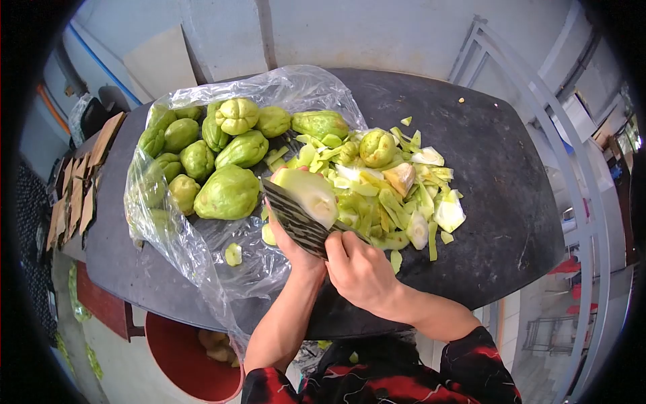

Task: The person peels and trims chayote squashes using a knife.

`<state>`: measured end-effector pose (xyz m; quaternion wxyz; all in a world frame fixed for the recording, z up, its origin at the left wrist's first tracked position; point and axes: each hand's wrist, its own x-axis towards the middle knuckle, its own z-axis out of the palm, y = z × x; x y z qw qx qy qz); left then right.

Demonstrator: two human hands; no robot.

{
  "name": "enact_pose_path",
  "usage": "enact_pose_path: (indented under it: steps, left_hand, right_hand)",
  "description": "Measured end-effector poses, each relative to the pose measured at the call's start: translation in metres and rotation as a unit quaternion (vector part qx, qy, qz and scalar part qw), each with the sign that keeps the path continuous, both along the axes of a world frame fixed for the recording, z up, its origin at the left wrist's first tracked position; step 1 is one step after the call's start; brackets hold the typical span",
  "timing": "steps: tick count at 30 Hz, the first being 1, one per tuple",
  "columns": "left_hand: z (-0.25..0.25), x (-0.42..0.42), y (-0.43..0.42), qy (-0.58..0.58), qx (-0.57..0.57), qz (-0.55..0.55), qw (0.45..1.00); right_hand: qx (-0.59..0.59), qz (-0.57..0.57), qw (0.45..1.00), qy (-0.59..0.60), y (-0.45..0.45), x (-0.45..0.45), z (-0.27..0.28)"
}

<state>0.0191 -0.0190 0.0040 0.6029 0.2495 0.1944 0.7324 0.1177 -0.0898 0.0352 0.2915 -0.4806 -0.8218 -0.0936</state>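
Above the dark counter, the left hand cups a cut chayote — its fingers partly hidden — while the right hand is closed around the handle end of what looks like a striped knife, beside peelings.

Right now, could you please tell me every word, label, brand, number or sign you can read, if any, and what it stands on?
There is no text that I can read.
Knife: striped blade, no letters.
Bag: no print shows.
Bucket: no label shows.
Background at right: too small and blurred.
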Motion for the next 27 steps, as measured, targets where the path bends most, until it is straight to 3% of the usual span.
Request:
enact_pose_path:
  steps: [8, 12, 16, 21, 24, 26, 27]
  left_hand:
    - [0.013, 0.003, 0.003, 0.055, 0.064, 0.040, 0.996]
    - [0.011, -0.004, 0.010, 0.108, 0.034, -0.009, 0.994]
    - [0.011, -0.006, 0.014, 0.144, 0.016, -0.058, 0.988]
    - [0.017, -0.015, 0.015, 0.081, -0.025, -0.167, 0.982]
    - [0.018, -0.017, 0.017, 0.018, -0.051, -0.195, 0.979]
    - [0.015, -0.020, 0.020, -0.039, -0.058, -0.213, 0.975]
    - [0.015, -0.022, 0.021, -0.052, -0.056, -0.219, 0.973]
  right_hand:
    - [-0.094, 0.083, 0.977, 0.175, 0.007, 0.019, 0.014]
    - [-0.258, 0.069, 0.917, 0.297, 0.020, 0.049, 0.044]
    - [-0.229, 0.063, 0.924, 0.299, 0.029, 0.071, 0.036]
    - [-0.211, 0.002, 0.921, 0.328, 0.043, 0.091, 0.021]
    - [-0.281, -0.008, 0.876, 0.391, 0.040, 0.093, 0.020]
    - [-0.400, 0.041, 0.774, 0.490, 0.034, 0.092, 0.029]
    - [-0.417, 0.058, 0.764, 0.489, 0.034, 0.090, 0.032]
